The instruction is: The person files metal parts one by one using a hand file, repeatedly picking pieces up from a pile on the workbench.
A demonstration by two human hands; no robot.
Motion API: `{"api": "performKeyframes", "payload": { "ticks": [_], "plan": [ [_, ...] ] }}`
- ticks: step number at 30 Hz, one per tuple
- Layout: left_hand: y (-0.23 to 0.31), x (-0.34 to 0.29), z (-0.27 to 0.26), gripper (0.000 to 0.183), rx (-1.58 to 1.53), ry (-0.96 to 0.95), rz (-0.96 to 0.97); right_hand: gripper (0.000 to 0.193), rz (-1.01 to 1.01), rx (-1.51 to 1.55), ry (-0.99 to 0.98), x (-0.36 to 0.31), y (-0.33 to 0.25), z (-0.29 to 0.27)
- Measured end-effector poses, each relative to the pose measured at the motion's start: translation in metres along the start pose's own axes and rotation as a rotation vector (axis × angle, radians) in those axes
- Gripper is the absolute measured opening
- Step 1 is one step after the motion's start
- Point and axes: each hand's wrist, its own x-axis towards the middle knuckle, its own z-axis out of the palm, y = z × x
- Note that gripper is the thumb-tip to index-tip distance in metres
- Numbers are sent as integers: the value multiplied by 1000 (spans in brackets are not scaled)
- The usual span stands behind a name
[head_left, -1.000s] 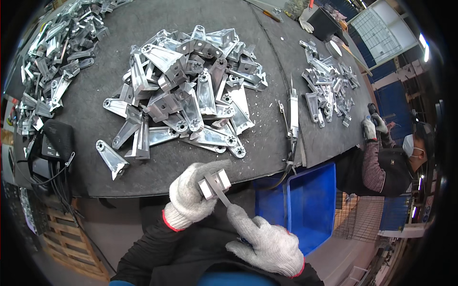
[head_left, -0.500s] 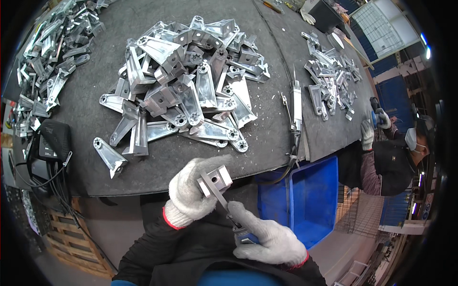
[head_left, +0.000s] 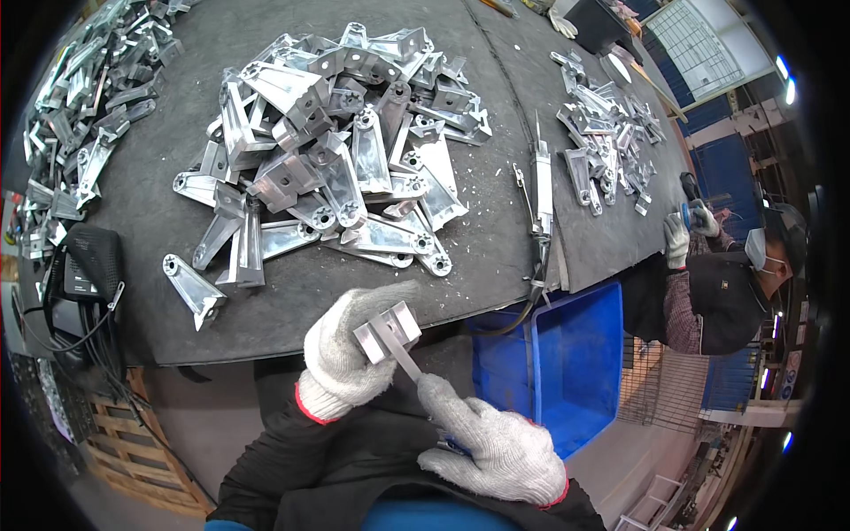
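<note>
Dark workbench (head_left: 292, 301), left hand (head_left: 350, 350) gripping metal bracket (head_left: 387, 332), blue bin (head_left: 567, 372)

We see a white rectangular board (head_left: 699, 40) ruled with a fine grid at the top right, beyond the far corner of the desk (head_left: 292, 292), leaning tilted against blue surroundings. At the right edge, near the seated person, small pale sign-like panels (head_left: 791, 367) hang on a dark upright; they are too small to make out further. At the left, a black box-shaped device (head_left: 75, 283) carries a small pale label. We find no packages or lit screens.
</note>
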Motion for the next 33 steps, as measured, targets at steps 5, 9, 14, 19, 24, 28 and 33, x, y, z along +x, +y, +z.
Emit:
{"api": "performKeyframes", "payload": {
  "ticks": [5,9,14,19,24,28,33],
  "plan": [
    [1,0,4,57,-57,51,44,84,-80,102,95,-3,14,10],
    [8,3,5,56,24,29,96,86,-207,171,221,1,24,16],
    [-1,6,6,55,263,84,223,80,1,-120,267,-6,-3,3],
    [-2,10,9,54,307,124,272,65,101,-422,310,-4,-19,3],
    [3,5,5,58,383,12,156,50,-30,-617,476,2,-3,14],
    [6,5,6,58,387,3,132,52,-54,-606,514,0,-6,16],
    [4,8,8,54,323,127,206,64,194,-470,379,-1,-23,0]
  ]
}}
